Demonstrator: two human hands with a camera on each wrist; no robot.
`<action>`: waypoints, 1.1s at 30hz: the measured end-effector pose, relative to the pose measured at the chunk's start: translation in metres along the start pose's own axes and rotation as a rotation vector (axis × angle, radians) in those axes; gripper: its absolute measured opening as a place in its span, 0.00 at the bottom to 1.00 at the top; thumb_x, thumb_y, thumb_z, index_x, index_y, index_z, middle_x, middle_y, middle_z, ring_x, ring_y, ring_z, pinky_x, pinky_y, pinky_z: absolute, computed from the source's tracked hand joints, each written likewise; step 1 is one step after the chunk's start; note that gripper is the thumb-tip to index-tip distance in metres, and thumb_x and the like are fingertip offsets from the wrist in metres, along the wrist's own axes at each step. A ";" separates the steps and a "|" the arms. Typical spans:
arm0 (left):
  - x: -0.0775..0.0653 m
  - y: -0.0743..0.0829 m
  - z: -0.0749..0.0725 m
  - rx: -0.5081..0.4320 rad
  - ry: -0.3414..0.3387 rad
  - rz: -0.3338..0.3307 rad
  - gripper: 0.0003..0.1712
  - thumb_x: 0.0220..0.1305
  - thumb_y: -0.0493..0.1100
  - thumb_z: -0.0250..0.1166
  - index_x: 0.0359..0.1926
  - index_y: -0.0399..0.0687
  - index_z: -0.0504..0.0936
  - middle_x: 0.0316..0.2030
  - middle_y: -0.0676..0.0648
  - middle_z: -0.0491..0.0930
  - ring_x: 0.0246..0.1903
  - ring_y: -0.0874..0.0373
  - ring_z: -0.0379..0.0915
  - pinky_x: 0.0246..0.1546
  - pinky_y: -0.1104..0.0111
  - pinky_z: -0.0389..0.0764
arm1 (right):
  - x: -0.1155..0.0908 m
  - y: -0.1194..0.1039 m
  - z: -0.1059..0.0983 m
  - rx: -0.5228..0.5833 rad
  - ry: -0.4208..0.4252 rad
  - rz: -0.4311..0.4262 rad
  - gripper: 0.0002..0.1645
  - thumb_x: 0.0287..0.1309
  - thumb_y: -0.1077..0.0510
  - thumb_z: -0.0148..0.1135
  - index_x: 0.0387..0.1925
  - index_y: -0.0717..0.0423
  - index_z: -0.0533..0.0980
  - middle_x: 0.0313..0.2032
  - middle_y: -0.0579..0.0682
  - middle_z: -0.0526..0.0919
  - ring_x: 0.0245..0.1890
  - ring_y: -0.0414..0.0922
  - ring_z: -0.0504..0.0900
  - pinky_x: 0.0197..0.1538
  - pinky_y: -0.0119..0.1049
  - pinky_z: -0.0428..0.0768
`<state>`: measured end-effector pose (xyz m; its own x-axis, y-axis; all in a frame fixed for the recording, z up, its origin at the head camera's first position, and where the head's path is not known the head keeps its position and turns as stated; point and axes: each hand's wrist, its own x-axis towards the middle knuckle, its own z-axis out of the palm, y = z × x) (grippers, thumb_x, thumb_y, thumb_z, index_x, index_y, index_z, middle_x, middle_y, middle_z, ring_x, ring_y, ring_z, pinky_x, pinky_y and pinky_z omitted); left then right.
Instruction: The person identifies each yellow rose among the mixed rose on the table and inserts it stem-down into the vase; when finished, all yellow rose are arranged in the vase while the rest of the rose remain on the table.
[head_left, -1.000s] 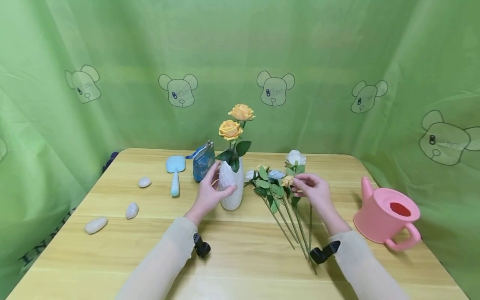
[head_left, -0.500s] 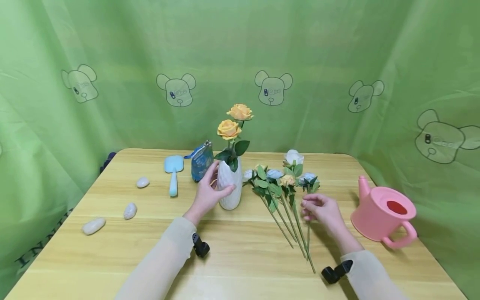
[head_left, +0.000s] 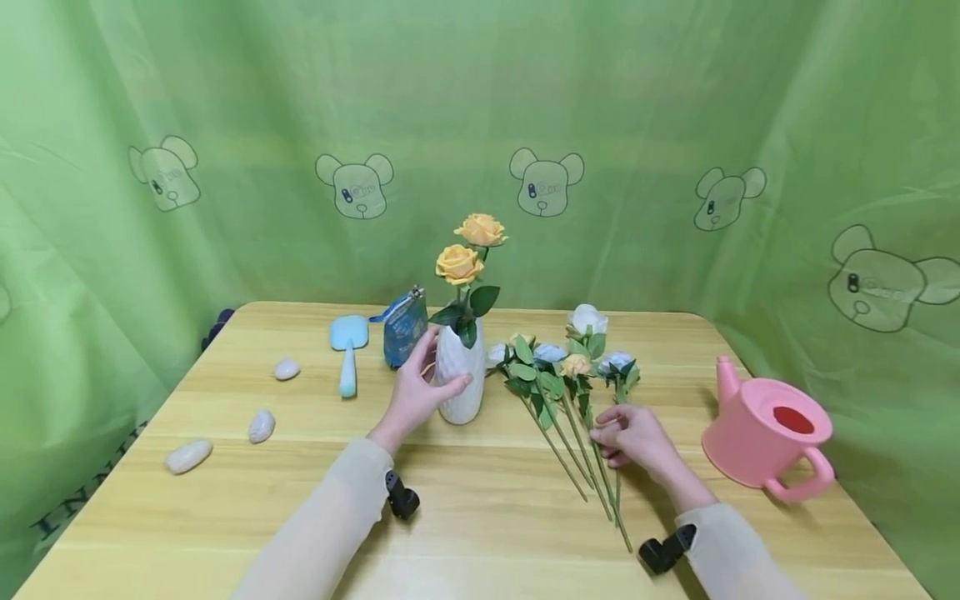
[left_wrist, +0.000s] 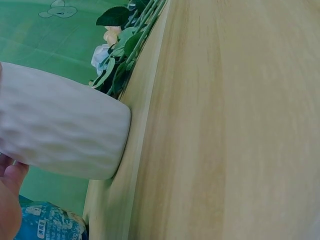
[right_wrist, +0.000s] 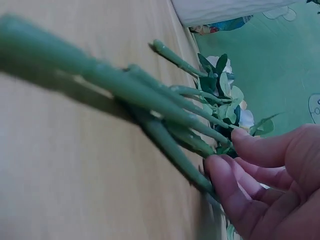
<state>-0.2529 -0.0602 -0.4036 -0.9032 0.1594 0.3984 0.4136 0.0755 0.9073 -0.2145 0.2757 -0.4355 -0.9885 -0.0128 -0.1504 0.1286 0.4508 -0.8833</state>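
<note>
A white textured vase (head_left: 461,383) stands upright with two yellow roses (head_left: 459,264) in it. My left hand (head_left: 420,387) grips it from the left side, thumb across the front and fingers behind; the left wrist view shows the vase wall (left_wrist: 60,125) close up. Beside the vase, several artificial roses in white, blue and pale yellow lie with their green stems (head_left: 573,450) towards me. My right hand (head_left: 633,437) pinches at a rose stem (right_wrist: 200,145) between thumb and fingers, below the pale yellow rose (head_left: 575,364) and blue rose (head_left: 617,362). Its fingertips partly hide the stem.
A pink watering can (head_left: 768,429) stands at the right. Left of the vase are a blue bag (head_left: 405,329), a light blue toy shovel (head_left: 348,354) and pale stones (head_left: 261,426). A green curtain (head_left: 450,100) surrounds the wooden table (head_left: 450,533).
My right hand has moved from the pale yellow rose's head down towards me, past the blue rose's stem, then slightly left onto the stems. My left hand keeps its grip on the vase.
</note>
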 end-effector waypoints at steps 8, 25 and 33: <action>0.000 0.000 -0.001 0.025 0.005 0.009 0.46 0.51 0.36 0.71 0.69 0.45 0.57 0.59 0.39 0.67 0.58 0.47 0.63 0.60 0.57 0.64 | 0.005 -0.002 0.005 -0.035 -0.014 0.012 0.19 0.50 0.72 0.62 0.45 0.75 0.70 0.26 0.57 0.76 0.22 0.48 0.77 0.25 0.41 0.81; 0.008 -0.038 0.003 0.014 0.043 0.037 0.47 0.48 0.45 0.74 0.67 0.62 0.61 0.58 0.48 0.69 0.57 0.53 0.65 0.59 0.60 0.66 | -0.005 -0.047 -0.025 0.178 -0.001 -0.105 0.29 0.55 0.70 0.59 0.57 0.77 0.62 0.37 0.59 0.77 0.28 0.47 0.80 0.32 0.39 0.83; 0.008 -0.039 0.003 0.016 0.042 0.052 0.47 0.48 0.44 0.74 0.67 0.62 0.60 0.57 0.48 0.69 0.57 0.53 0.66 0.59 0.60 0.67 | -0.005 -0.084 -0.017 0.236 0.130 -0.214 0.26 0.54 0.68 0.62 0.54 0.72 0.67 0.35 0.51 0.78 0.29 0.42 0.80 0.34 0.38 0.83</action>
<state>-0.2762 -0.0589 -0.4360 -0.8841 0.1226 0.4509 0.4619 0.0837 0.8829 -0.2215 0.2527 -0.3532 -0.9949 0.0354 0.0939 -0.0833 0.2314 -0.9693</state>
